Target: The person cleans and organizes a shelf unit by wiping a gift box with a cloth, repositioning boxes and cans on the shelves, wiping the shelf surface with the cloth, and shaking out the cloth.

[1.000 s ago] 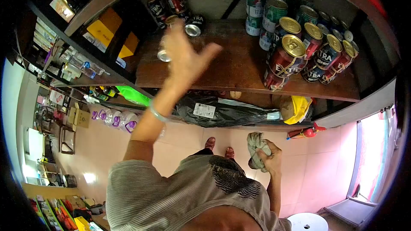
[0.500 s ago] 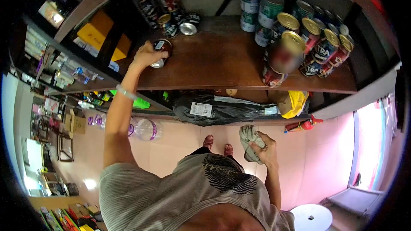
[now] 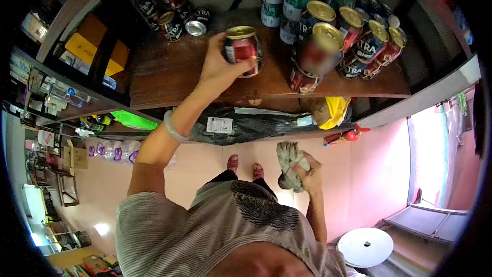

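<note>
My left hand (image 3: 221,69) is wrapped round a red and black drink can (image 3: 244,51) with a gold top, held upright above the brown wooden shelf (image 3: 169,77). In my right hand (image 3: 308,174) is a crumpled grey cloth (image 3: 290,166), low in front of the shelf. Right of the held can stand stacked red and black cans (image 3: 370,46), one of them blurred, with green cans (image 3: 298,1) behind them. At the shelf's back left is a small group of cans (image 3: 173,25); a can lying on its side (image 3: 197,26) shows its silver end.
Below the shelf lies a black plastic-wrapped package (image 3: 256,125) beside a yellow bag (image 3: 335,113). A red fire extinguisher (image 3: 348,135) is on the floor at right, and clear plastic bottles (image 3: 110,151) stand at left. A round white disc (image 3: 365,246) is at lower right.
My left hand has brought the can from the shelf's left side rightward, and it is now upright instead of tilted. My right hand still grips the cloth. The view has shifted slightly.
</note>
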Motion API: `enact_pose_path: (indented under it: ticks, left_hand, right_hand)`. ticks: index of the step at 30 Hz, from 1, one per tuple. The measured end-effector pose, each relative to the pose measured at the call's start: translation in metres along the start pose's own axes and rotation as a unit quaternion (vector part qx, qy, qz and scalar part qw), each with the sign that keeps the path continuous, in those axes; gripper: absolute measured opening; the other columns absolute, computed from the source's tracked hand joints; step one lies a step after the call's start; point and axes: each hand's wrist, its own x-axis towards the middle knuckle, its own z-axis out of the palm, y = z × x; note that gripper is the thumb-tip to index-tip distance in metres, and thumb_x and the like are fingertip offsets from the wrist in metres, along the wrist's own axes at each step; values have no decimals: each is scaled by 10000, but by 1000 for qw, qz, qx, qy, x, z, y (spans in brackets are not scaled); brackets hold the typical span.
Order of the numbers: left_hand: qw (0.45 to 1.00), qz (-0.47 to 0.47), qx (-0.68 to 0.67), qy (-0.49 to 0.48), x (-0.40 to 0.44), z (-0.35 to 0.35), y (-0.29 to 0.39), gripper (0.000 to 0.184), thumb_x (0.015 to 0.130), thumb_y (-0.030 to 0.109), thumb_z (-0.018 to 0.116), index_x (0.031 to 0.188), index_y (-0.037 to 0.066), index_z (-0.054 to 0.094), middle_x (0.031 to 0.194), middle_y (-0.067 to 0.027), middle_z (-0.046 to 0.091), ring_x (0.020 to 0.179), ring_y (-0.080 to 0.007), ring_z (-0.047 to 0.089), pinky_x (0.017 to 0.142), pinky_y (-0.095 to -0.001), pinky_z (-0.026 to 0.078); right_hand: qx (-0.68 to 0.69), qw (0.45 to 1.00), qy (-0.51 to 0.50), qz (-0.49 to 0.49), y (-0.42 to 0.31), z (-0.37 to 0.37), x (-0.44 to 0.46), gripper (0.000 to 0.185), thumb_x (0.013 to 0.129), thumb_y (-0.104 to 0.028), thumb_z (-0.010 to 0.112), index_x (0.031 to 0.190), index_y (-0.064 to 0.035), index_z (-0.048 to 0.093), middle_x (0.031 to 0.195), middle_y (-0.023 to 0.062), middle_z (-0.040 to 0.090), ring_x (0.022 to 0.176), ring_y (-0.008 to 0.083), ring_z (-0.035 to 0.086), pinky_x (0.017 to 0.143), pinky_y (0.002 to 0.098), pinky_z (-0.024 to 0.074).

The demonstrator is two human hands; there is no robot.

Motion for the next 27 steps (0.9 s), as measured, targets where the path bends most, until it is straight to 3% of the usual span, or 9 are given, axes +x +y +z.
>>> enact_pose_path:
  ticks: [3, 4, 8, 11, 13, 17, 20, 21, 27]
  left_hand:
    - [997, -3, -81, 15, -14, -23, 5, 632, 630, 156, 783, 1128, -27, 440, 1013, -109, 564, 903, -179, 563, 796, -299, 479]
    - [999, 11, 5, 53, -18, -35, 2, 564, 647, 125, 772, 1101, -11, 467, 979, -90, 578, 869, -161, 572, 778, -286, 481]
    - [990, 60, -6, 131, -34, -80, -7, 533, 685, 99, 748, 1117, -10, 454, 997, -92, 566, 880, -157, 566, 776, -286, 475]
    - [979, 89, 5, 181, -42, -113, -20, 575, 685, 91, 746, 1148, -15, 424, 1022, -104, 546, 905, -168, 557, 798, -280, 464]
    - [975, 88, -5, 202, -49, -132, -28, 622, 675, 100, 753, 1172, -13, 398, 1041, -106, 532, 920, -169, 548, 800, -284, 463]
    - [976, 148, 22, 155, -66, -171, -61, 671, 695, 131, 752, 1224, -3, 362, 1038, -114, 526, 861, -179, 564, 775, -301, 488]
    - [985, 151, 18, 78, -72, -193, -90, 735, 626, 135, 754, 1221, -4, 343, 1050, -121, 474, 922, -201, 519, 818, -316, 448]
    - [978, 193, 57, 60, -69, -198, -98, 757, 579, 116, 753, 1207, -13, 351, 1041, -121, 451, 942, -213, 496, 844, -331, 424]
    - [993, 112, 1, 31, -74, -199, -150, 781, 553, 163, 746, 1194, -44, 349, 1043, -153, 434, 968, -270, 476, 860, -383, 394]
  right_hand:
    - [-41, 996, -12, -72, -33, 5, 18, 414, 696, -150, 722, 1030, 55, 588, 885, 196, 639, 807, 240, 629, 729, 308, 484]
    - [-52, 993, -29, -101, -47, 10, 24, 415, 696, -152, 722, 1031, 53, 588, 889, 197, 636, 810, 249, 627, 730, 311, 485]
    - [-73, 959, -45, -272, -128, 43, 43, 420, 678, -154, 719, 1032, 32, 591, 885, 182, 615, 787, 303, 610, 708, 339, 486]
    - [-116, 914, 32, -386, -187, 75, 56, 420, 654, -132, 712, 1035, 4, 597, 851, 158, 591, 756, 313, 586, 670, 361, 479]
    - [-174, 858, 162, -456, -209, 101, 73, 443, 639, -119, 698, 1058, -23, 591, 845, 160, 553, 733, 318, 553, 631, 380, 466]
    - [-451, 807, 274, -265, -206, 149, 118, 764, 740, -478, 637, 1336, -102, 344, 1068, 266, 465, 962, 415, 466, 758, 492, 424]
    - [-530, 779, 273, -193, -169, 167, 149, 731, 798, -613, 461, 1383, -213, 283, 1204, 326, 392, 1025, 483, 430, 843, 550, 392]
    - [-531, 780, 277, -179, -170, 167, 152, 657, 822, -543, 487, 1358, -195, 336, 1147, 297, 440, 997, 455, 459, 809, 537, 412]
    - [-560, 781, 248, -126, -181, 172, 172, 513, 778, -361, 582, 1209, -106, 469, 1030, 203, 504, 941, 356, 509, 739, 488, 445]
